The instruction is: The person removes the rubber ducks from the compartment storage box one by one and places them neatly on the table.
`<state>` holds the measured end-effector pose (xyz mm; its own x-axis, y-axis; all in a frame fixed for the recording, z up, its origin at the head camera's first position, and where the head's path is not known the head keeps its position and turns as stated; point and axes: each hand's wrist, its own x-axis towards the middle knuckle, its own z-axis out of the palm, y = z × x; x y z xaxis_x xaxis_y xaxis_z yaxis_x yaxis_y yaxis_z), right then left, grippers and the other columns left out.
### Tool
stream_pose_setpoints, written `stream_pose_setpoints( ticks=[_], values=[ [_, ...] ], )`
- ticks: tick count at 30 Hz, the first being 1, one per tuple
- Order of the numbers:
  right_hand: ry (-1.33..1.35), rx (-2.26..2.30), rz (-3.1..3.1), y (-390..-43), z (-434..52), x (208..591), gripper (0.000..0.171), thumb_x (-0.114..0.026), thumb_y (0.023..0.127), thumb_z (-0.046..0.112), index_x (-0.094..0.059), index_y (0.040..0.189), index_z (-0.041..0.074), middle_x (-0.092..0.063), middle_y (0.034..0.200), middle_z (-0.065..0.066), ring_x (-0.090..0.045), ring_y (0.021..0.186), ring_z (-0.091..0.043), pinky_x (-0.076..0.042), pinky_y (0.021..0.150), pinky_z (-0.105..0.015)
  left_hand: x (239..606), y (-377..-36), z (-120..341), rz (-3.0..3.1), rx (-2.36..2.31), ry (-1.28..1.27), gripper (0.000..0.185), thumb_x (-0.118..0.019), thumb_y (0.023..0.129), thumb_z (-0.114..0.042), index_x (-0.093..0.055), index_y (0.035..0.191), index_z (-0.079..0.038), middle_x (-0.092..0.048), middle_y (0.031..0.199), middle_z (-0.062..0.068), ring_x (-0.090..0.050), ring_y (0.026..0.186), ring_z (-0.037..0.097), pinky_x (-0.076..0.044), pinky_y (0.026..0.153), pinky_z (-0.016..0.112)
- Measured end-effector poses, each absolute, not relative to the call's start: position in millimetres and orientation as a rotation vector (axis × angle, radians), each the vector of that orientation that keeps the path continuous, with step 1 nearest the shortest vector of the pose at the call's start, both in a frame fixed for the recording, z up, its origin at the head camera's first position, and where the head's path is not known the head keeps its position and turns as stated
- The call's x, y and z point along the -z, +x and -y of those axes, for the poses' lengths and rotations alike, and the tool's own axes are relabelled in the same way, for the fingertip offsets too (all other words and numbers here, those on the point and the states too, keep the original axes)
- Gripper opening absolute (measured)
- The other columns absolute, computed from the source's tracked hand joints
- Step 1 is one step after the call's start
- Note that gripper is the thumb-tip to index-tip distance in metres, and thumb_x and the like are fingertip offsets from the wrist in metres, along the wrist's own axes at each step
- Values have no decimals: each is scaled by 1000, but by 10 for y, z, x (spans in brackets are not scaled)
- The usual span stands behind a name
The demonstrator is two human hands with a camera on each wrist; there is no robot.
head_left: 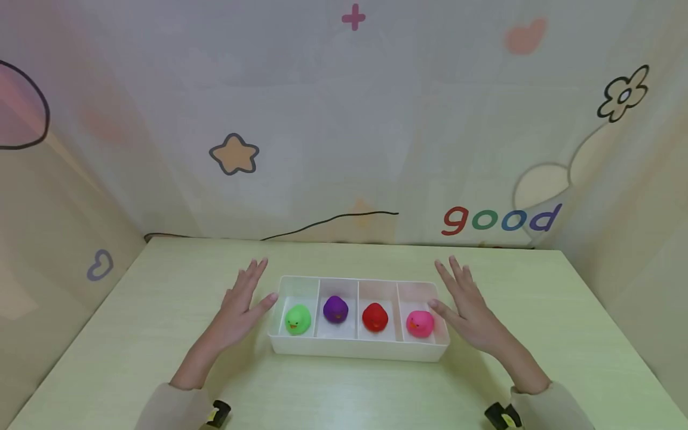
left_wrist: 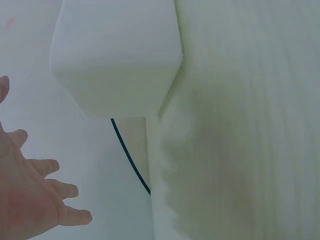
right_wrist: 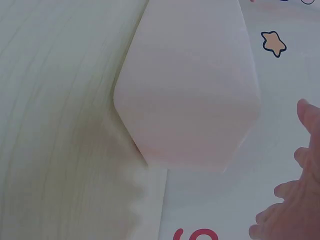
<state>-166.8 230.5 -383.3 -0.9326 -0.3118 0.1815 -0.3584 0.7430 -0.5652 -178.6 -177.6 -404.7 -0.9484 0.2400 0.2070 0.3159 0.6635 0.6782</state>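
Note:
A white box (head_left: 355,349) with four compartments in a row stands on the table. From left to right its compartments hold a green toy duck (head_left: 298,320), a purple toy duck (head_left: 335,309), a red toy duck (head_left: 375,317) and a pink toy duck (head_left: 420,323). Beside the box's left end is my left hand (head_left: 240,310), fingers straight and thumb spread. My right hand (head_left: 473,310) mirrors it at the right end, its thumb overlapping the rim in the head view. Neither hand holds anything. Both wrist views show the outer end walls of the box.
The pale wooden table (head_left: 355,394) ends at the back against a printed curtain (head_left: 344,131), which also closes both sides. Light sleeves (head_left: 177,407) with dark bands cover the forearms near the front edge.

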Motion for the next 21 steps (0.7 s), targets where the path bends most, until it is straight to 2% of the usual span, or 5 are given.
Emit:
stream_pose_setpoints(
  ticks=[4,8,11,15,21],
  values=[
    [520,-1075,2839,-1653,-2329,3861,71,-52,92,31,-10,147,16,-1,152,-17,0,135,-43,-14,90,-74,4087,-1786,1769,2722,1349,-486,65,-48,94,-34,-12,147,-22,-6,152,12,-2,136,39,-9,99,67],
    [495,-1192,2756,-1654,-2340,3896,74,-57,90,25,-12,147,9,-12,150,-20,-20,132,-43,-29,95,-60,4101,-1774,1744,2671,1576,-490,67,-50,94,-31,-9,147,-23,-7,152,10,-7,136,38,-14,101,63],
    [475,-1292,2672,-1655,-2341,3920,75,-63,86,17,-18,145,4,-27,144,-23,-35,126,-41,-38,92,-47,4114,-1762,1733,2637,1747,-464,69,-51,93,-29,-8,147,-26,-6,152,9,-10,135,40,-19,101,62],
    [407,-1390,2641,-1649,-2315,3929,71,-66,84,15,-28,141,0,-42,134,-24,-46,118,-37,-43,89,-42,4142,-1767,1736,2605,1893,-427,71,-53,92,-28,-7,147,-26,-7,151,13,-16,134,41,-23,100,59],
    [340,-1465,2700,-1627,-2238,3900,62,-68,82,14,-39,134,-4,-49,128,-24,-52,112,-35,-45,87,-38,4187,-1799,1739,2584,2037,-380,72,-55,91,-24,-9,147,-19,-11,149,20,-24,132,41,-26,102,55]
  ],
)
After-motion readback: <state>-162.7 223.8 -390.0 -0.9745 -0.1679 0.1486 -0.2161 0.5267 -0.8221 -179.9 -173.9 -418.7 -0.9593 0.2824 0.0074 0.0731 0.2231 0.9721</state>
